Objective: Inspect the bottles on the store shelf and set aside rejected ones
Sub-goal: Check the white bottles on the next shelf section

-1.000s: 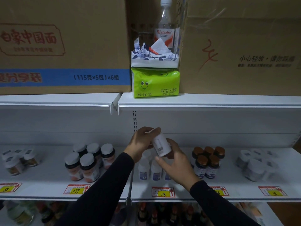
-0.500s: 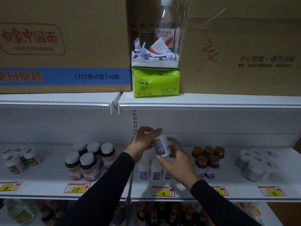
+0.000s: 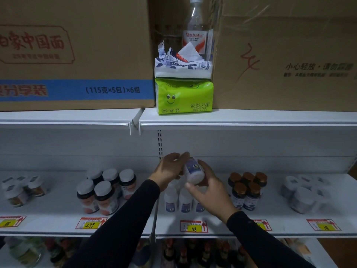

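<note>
A small white bottle (image 3: 193,172) with a blue label is held tilted above the middle shelf (image 3: 222,225). My left hand (image 3: 170,171) grips its upper end, thumb across the cap. My right hand (image 3: 209,192) cups its lower end from below, fingers curled round it. Directly beneath stand matching white bottles (image 3: 178,200) in a small group behind the 118 price tag (image 3: 193,226); my hands hide part of that group.
Left of them stand dark bottles with white caps (image 3: 104,192) and small jars (image 3: 21,190). To the right are brown-capped bottles (image 3: 247,190) and clear white-lidded jars (image 3: 305,194). The upper shelf carries cardboard boxes (image 3: 73,53), a green tissue pack (image 3: 184,96) and a water bottle (image 3: 195,29).
The white bottle has been turned between my hands, so its blue label now faces me. Both hands stay at about the same place above the shelf.
</note>
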### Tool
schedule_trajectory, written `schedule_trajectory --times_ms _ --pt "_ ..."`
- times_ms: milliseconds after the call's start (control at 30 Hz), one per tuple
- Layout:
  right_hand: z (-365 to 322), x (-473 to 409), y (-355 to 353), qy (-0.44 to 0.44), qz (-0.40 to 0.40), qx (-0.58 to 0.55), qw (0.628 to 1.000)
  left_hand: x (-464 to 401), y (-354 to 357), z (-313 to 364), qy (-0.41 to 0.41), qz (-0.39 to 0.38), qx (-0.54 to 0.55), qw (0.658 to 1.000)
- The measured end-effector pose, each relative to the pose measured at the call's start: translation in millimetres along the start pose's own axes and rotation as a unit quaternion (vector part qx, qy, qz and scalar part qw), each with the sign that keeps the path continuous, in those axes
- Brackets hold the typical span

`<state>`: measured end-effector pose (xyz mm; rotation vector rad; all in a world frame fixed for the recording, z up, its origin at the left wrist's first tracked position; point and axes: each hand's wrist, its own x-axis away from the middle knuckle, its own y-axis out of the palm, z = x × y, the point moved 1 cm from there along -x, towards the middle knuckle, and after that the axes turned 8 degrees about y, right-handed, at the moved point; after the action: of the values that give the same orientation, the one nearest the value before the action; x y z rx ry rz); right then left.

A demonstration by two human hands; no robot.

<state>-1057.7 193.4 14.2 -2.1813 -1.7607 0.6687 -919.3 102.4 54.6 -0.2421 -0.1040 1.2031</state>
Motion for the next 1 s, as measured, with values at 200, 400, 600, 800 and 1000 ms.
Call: schedule_trajectory --times_ms 200,400,600,800,1000 --pt "-1.9 0.1 2.1 -0.023 0.005 0.026 0.999 0.2 -1.2 -9.4 -0.087 0.012 -0.018 0.996" --pt "3.7 -0.3 3.7 -0.019 0.002 0.017 1.000 -1.3 -1.6 -12.4 -0.098 -0.001 0.032 0.995" --pt "19.7 -8.9 4.1 0.005 0.036 0.004 0.999 -3.2 -3.2 -1.6 0.085 -0.045 0.061 0.994" --pt "18.0 -16.1 1.3 -0.017 0.073 -0.027 0.997 7.6 -0.8 5.8 0.184 -0.067 0.002 0.981" --pt "21.7 -17.3 3.7 -0.023 0.084 -0.022 0.996 11.0 -1.0 7.7 0.185 -0.073 -0.014 0.980"
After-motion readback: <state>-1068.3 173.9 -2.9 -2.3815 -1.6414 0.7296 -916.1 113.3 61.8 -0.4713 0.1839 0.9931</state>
